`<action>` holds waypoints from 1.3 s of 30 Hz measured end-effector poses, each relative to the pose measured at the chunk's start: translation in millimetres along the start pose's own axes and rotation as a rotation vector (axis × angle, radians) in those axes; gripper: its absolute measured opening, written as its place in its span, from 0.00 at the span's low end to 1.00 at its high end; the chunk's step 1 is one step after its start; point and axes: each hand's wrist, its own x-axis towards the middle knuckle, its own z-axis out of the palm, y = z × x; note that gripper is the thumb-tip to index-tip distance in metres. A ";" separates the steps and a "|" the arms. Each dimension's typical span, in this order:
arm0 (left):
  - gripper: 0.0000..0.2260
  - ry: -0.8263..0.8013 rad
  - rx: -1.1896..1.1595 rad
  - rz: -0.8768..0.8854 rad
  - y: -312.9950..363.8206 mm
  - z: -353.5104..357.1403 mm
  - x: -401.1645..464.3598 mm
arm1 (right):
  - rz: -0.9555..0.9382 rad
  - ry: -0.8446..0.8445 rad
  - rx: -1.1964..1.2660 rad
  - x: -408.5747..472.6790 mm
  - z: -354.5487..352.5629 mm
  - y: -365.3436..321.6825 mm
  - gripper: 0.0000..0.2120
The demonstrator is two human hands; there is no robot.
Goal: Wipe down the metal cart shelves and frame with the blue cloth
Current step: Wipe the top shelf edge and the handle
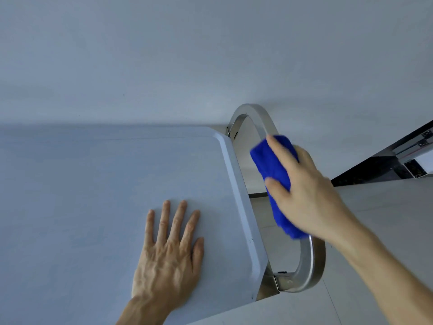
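Note:
The cart's top shelf (98,184) is a flat pale grey metal sheet with a raised rim, filling the left half of the view. A curved steel handle (307,261) loops out from its right end. My right hand (304,191) grips the folded blue cloth (271,165) around the middle of that handle, thumb on the near side and fingers over the top. The cloth hides the handle's middle stretch. My left hand (168,249) lies flat on the shelf near its right rim, fingers straight and spread.
A plain pale wall (210,55) rises behind the cart. Light floor (375,219) shows to the right of the handle. A dark strip with aluminium profiles (410,151) runs along the far right.

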 end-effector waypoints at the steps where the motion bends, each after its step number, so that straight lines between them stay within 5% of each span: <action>1: 0.26 0.002 0.002 0.001 0.1 0.5 -0.1 | -0.006 -0.001 -0.067 -10.4 1.3 -1.3 0.33; 8: 0.26 0.010 0.019 0.003 0.4 2.1 -0.9 | 0.100 -0.040 0.106 87.6 -6.9 -11.0 0.34; 12: 0.25 0.027 0.026 -0.006 0.1 3.1 -0.9 | 0.112 -0.059 0.008 110.2 -3.5 -19.6 0.34; 19: 0.25 0.045 0.032 -0.018 -0.2 4.6 -0.2 | 0.004 -0.005 -0.098 -2.0 -0.4 -2.9 0.37; 26: 0.26 0.004 -0.045 -0.011 -5.5 2.5 0.4 | -0.078 0.351 0.081 -97.4 43.1 16.8 0.30; 30: 0.31 -0.018 -0.305 -0.001 -13.2 -7.9 2.3 | -0.066 0.479 0.183 -115.9 36.9 3.7 0.26; 34: 0.24 -0.065 -0.897 -0.103 -26.2 -40.1 -1.9 | -0.092 0.588 0.147 -135.8 17.6 -32.6 0.26; 36: 0.15 -0.110 -1.241 -0.213 -37.0 -64.3 -14.7 | -0.113 0.534 0.241 -140.5 15.2 -60.2 0.26; 39: 0.19 -0.146 -1.577 -0.217 -60.3 -97.6 -39.5 | -0.077 0.366 0.505 -142.4 24.2 -116.9 0.28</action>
